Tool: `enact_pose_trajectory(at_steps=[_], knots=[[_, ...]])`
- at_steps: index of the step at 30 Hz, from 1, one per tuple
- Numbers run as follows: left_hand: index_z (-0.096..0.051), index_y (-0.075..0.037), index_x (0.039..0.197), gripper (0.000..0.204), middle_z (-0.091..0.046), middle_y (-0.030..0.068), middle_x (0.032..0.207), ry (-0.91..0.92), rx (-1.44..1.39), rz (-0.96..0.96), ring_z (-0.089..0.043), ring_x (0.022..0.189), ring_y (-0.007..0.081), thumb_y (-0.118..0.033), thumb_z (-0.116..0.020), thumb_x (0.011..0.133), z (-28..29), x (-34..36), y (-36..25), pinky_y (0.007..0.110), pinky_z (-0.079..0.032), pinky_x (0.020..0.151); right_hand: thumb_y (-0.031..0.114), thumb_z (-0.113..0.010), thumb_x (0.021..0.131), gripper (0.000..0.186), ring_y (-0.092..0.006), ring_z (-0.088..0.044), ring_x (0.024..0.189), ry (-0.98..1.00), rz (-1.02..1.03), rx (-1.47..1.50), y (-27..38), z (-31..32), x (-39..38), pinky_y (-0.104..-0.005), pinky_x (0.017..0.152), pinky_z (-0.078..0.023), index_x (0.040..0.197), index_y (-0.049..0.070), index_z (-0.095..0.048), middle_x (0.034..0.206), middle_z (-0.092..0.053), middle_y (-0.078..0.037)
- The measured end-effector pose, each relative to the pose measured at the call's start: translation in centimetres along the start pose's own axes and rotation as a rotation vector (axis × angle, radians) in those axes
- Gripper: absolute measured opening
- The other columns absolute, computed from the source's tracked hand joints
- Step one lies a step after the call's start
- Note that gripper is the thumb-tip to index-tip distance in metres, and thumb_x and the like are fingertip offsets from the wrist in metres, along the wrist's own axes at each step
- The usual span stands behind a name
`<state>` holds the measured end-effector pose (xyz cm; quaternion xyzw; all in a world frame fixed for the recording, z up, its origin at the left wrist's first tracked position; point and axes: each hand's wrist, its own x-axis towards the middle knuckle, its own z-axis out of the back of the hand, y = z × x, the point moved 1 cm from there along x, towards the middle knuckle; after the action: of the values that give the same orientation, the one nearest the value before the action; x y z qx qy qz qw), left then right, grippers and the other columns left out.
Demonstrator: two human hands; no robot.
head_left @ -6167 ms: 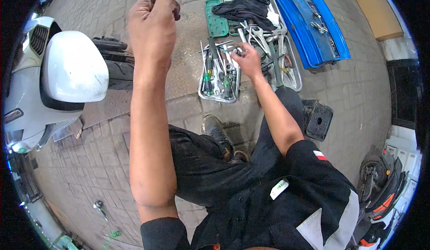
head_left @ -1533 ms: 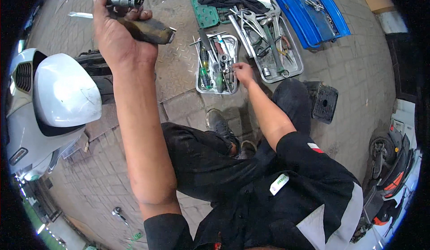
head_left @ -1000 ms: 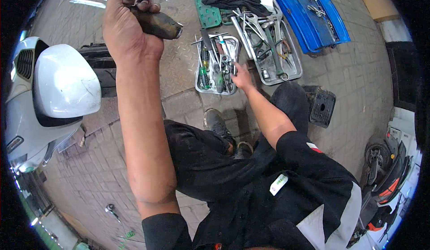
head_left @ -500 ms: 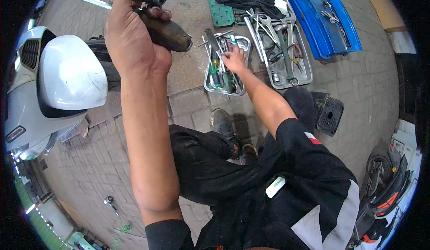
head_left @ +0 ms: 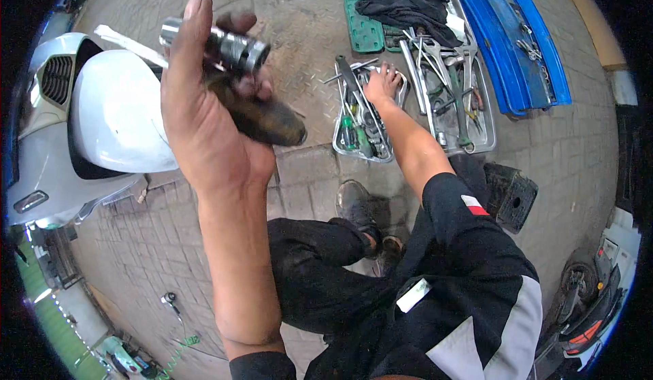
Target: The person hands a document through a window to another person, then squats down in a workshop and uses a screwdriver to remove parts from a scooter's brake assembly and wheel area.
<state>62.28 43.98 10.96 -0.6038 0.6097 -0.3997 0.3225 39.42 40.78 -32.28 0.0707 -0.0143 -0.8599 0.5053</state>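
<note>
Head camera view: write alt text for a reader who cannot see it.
The left hand holds up a dark-handled tool with a metal socket, while the right hand reaches into a small metal tray of hand tools on the brick paving. Nearby lie a larger tool tray, a blue toolbox and a white scooter.

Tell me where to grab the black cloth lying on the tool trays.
Pinch the black cloth at its bunched middle, coming straight down from above. It lies crumpled across the green case and the larger metal tray, so raised folds give the fingers something to close on, clear of the pliers below it.
</note>
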Motion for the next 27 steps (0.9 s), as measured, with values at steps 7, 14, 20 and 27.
enact_pose_trajectory(at_steps=[7,14,20,27], knots=[[-0.062,-0.008,0.105,0.026,-0.069,0.0076,0.09,-0.019,0.197,0.157,-0.06,0.063,0.0113,-0.027,-0.066,0.088,-1.2,2.0,2.4,0.023,-0.046,0.052,0.043,-0.057,0.088,0.05,-0.0416,-0.018,0.142,0.15,0.079,0.204,-0.9,0.3,1.2,-0.0635,0.113,-0.007,0.122,0.007,-0.063,0.15,-0.031,-0.022],[-0.067,-0.005,0.102,0.024,-0.069,0.0054,0.079,-0.018,0.413,0.515,-0.059,0.06,0.0078,-0.02,-0.072,0.084,0.0,-0.3,5.7,0.022,-0.04,0.048,0.033,-0.051,0.093,0.032,-0.0415,-0.055,0.1,-0.06,-0.036,0.603,-1.8,13.4,-6.0,-0.0527,0.086,-0.04,0.106,0.004,-0.053,0.106,-0.057,-0.022],[-0.064,-0.006,0.088,0.03,-0.06,-0.0001,0.068,-0.566,0.349,0.711,-0.051,0.051,0.0095,-0.031,-0.08,0.079,2.7,-15.2,4.0,0.026,-0.039,0.048,0.029,-0.059,0.096,0.029,-0.018,-0.057,0.084,0.358,-0.079,0.979,-3.3,31.7,-25.7,-0.0357,0.075,-0.047,0.101,0.001,-0.054,0.09,-0.061,-0.011],[-0.07,-0.006,0.087,0.016,-0.067,-0.0007,0.078,-0.187,0.339,0.982,-0.06,0.071,0.0086,-0.019,-0.076,0.081,-4.5,-34.9,-21.6,0.027,-0.049,0.065,0.014,-0.061,0.094,0.014,-0.0106,-0.053,0.083,0.856,-0.171,1.049,-2.8,55.0,-46.9,-0.0283,0.077,-0.045,0.095,0.0,-0.056,0.087,-0.059,-0.001]])
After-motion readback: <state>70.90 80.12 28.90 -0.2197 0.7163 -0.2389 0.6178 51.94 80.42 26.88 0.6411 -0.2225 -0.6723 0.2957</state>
